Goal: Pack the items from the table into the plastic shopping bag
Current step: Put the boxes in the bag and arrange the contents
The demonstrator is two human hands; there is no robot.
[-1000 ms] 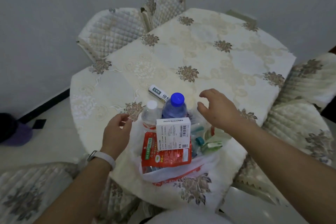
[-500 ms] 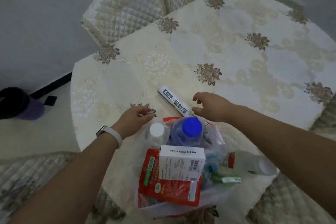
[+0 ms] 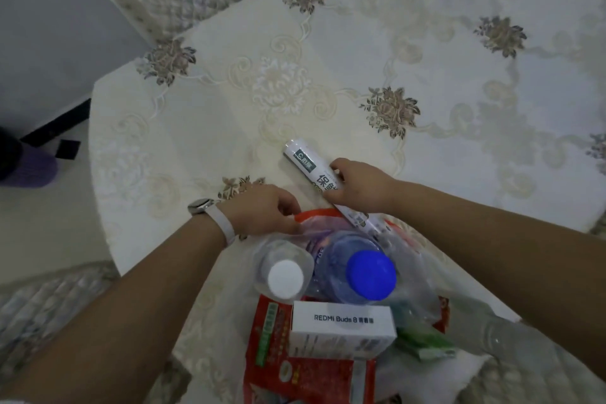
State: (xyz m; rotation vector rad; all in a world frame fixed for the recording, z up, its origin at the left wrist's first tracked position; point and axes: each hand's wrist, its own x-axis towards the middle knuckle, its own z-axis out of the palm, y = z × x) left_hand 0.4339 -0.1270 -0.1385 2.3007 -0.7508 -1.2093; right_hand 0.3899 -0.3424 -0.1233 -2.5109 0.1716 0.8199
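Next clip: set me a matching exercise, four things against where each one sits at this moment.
Things:
1. cling-film roll
2. blue-capped bottle
3. earbuds box
4. left hand

Places:
A. upright inside the bag
B. holding the bag's red handle
C. gripped by the right hand
D. against the red packet

Pairs: 1-C; 2-A; 3-D; 4-B
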